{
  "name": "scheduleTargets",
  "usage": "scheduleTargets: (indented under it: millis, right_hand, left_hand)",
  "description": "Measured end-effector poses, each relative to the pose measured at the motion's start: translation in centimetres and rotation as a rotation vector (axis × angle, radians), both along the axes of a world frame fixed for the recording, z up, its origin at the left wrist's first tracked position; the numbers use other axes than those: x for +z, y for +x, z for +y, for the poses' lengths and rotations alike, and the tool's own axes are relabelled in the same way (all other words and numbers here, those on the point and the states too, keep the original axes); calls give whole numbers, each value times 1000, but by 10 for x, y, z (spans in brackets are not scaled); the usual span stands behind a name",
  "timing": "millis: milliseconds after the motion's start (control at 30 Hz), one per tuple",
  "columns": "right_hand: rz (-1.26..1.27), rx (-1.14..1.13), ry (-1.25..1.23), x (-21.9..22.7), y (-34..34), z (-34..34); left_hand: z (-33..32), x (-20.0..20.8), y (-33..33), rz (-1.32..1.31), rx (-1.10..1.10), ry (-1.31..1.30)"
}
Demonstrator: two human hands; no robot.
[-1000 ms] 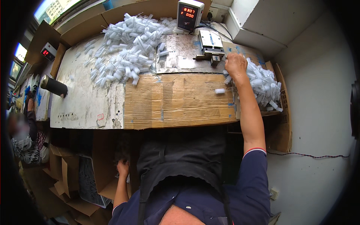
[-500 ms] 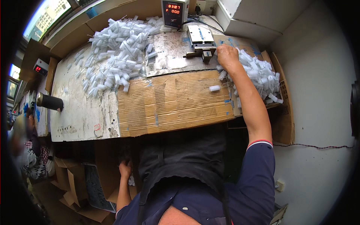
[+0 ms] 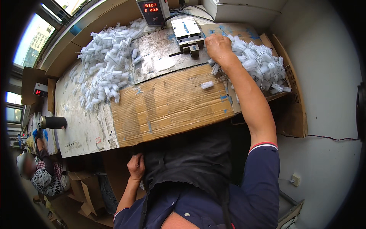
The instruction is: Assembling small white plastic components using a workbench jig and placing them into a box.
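Note:
My right hand (image 3: 219, 46) is closed at the right side of a metal clamp-like fixture (image 3: 187, 32), over the near-left edge of a pile of small white wire-stemmed brushes (image 3: 259, 63). Whatever its fingers hold is hidden. One loose brush (image 3: 207, 85) lies on the cardboard mat (image 3: 167, 105), left of my right forearm. My left hand (image 3: 136, 166) is a closed fist just below the table's front edge, beside my black apron; its contents do not show. A larger heap of the same brushes (image 3: 105, 65) covers the table's far left.
A display box with red digits (image 3: 153, 12) stands behind the fixture. At the left edge lies a dark cylinder (image 3: 54, 122). Cardboard boxes (image 3: 93, 194) stand below on the left. A cardboard wall (image 3: 291, 82) bounds the right pile. Another person (image 3: 45, 173) sits far left.
My left hand has come up from the box below, toward the table edge. My right hand stays by the fixture. The view has turned slightly, and the digits on the display differ.

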State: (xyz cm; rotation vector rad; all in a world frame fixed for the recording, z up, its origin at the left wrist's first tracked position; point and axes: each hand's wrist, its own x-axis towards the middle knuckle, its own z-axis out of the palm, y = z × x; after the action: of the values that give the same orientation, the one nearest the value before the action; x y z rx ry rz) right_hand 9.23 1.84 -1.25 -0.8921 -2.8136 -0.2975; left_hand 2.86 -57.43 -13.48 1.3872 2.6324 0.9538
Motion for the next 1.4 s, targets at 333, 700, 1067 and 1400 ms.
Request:
scheduleTargets:
  millis: [333,700,1067,1400]
  right_hand:
    - [-14,41,54,0,4,1]
    - [28,83,39,-8,8,6]
    - [-47,32,-12,-5,6,7]
    - [-39,38,50,-10,15,-1]
  left_hand:
    - [30,-11,-10,48,-44,30]
    - [43,-11,-14,-10,-40,15]
    - [43,-15,-17,-98,-26,-40]
    - [44,-20,-21,-146,-36,-42]
